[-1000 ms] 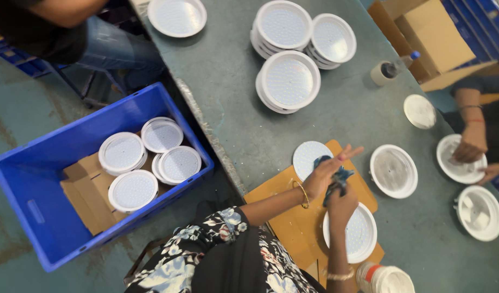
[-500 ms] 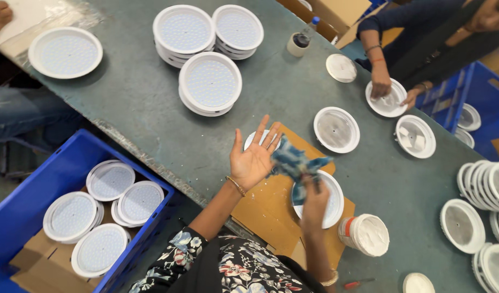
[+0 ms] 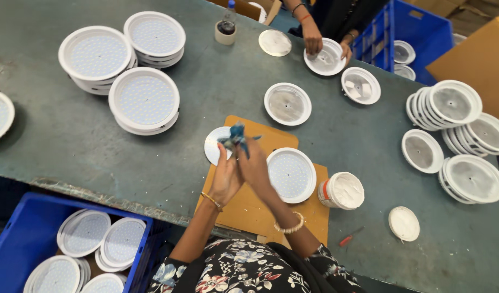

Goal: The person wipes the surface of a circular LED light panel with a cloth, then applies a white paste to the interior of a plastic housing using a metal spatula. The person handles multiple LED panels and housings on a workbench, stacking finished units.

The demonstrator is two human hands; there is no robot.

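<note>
at the centre of the frame the left hand (image 3: 225,174) and the right hand (image 3: 255,165) are pressed together, fingers closed around a crumpled blue cloth (image 3: 234,137) that sticks up from between them. the hands hover over a brown cardboard sheet (image 3: 244,209) lying on the grey-green table (image 3: 70,146). just below and right of the hands a round white led panel (image 3: 291,174) rests on the cardboard, dotted face up. a plain white disc (image 3: 213,146) lies at the cardboard's upper left edge, partly behind the cloth. right of the panel stands an open white tub of paste (image 3: 341,190), with a loose white lid (image 3: 404,223) further to the lower right. stacks of led panels (image 3: 143,100) sit at the upper left of the frame. a blue crate (image 3: 21,244) holding more panels is at the lower left. at the top centre another person's hands (image 3: 314,40) touch a white housing (image 3: 326,58). more white housings (image 3: 461,135) pile up at the right edge.
</note>
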